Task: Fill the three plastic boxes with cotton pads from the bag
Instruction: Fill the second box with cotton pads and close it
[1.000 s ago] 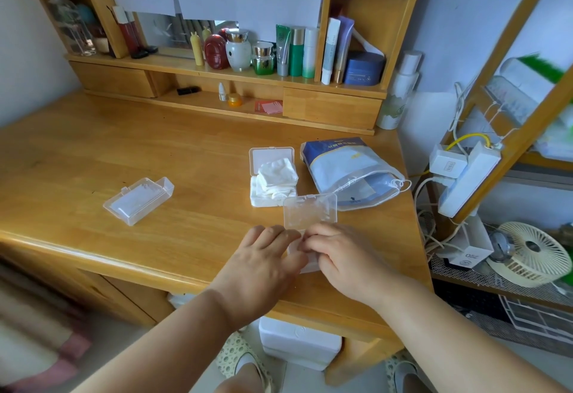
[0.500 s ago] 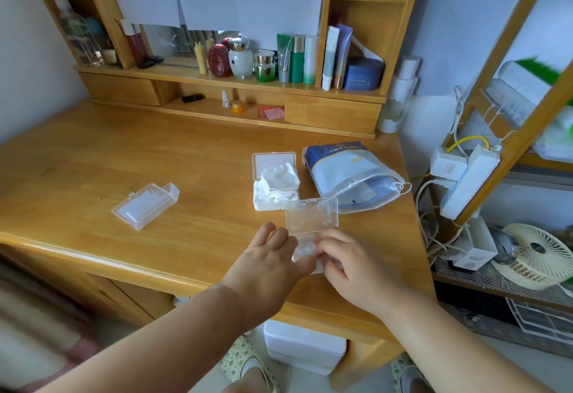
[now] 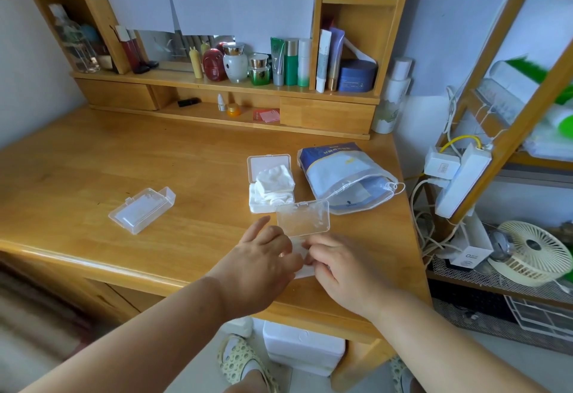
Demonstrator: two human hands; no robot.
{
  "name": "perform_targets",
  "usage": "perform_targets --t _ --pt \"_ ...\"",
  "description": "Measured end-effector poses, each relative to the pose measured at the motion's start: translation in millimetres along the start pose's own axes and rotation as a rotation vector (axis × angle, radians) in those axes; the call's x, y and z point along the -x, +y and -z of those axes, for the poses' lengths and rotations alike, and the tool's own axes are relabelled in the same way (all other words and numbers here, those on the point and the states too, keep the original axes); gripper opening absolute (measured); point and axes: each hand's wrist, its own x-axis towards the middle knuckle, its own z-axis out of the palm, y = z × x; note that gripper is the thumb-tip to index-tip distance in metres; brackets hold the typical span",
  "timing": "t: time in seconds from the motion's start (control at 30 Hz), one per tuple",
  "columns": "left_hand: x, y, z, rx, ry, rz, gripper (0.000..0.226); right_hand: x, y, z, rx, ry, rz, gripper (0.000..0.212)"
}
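Observation:
A clear plastic box [image 3: 300, 248] lies open near the desk's front edge, its lid [image 3: 303, 218] standing up behind it. My left hand [image 3: 263, 257] rests over the box's left side with its fingers stretched out. My right hand [image 3: 338, 265] pinches the box's right front part with curled fingers, and both hands hide most of the inside. Behind it a white box [image 3: 259, 203] stands open, heaped with cotton pads [image 3: 276, 183]. A third clear box [image 3: 141, 210] lies closed to the left. The blue and white bag [image 3: 341, 175] lies open-mouthed to the right.
The wooden desk [image 3: 124, 156] ends just right of the bag. A shelf unit with bottles and jars [image 3: 279, 63] lines the back. To the right stand a power strip [image 3: 462, 181], cables and a small fan [image 3: 533, 253]. A white bin [image 3: 304, 349] sits under the desk.
Both hands stay at the open clear box. The fingers of my left hand have spread and lifted slightly. The view has shifted a little.

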Motion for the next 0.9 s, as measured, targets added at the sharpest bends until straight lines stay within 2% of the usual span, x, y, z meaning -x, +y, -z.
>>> perform_targets --t 0.1,0.27,0.4,0.53,0.7,0.77,0.9 --pt "-1.8 -4.0 4.4 0.071 -0.034 0.002 0.016 -1.1 1.3 0.9 -0.016 -0.011 0.009 0.019" --pt "-3.3 5.7 -1.0 0.120 0.049 -0.058 0.048 -1.8 -0.8 1.7 -0.096 0.006 0.018 0.017" --pt "8.7 9.8 -14.0 0.126 0.079 -0.016 0.048 9.1 -0.8 1.6 -0.142 0.010 0.014 0.019" --pt "12.6 9.0 -20.8 0.086 0.127 -0.024 0.033 20.0 0.7 1.7 -0.211 0.076 -0.006 0.014" --pt "7.0 6.2 -18.9 0.048 0.115 -0.053 0.022 18.9 3.7 2.8 -0.150 0.014 -0.008 0.018" --pt "5.8 5.5 -17.6 0.048 0.094 -0.054 0.024 19.0 6.0 1.9 -0.150 -0.011 -0.026 0.022" --pt "4.9 9.7 -19.1 0.061 0.064 -0.041 0.045 18.8 7.6 1.8 -0.131 -0.024 -0.003 0.024"
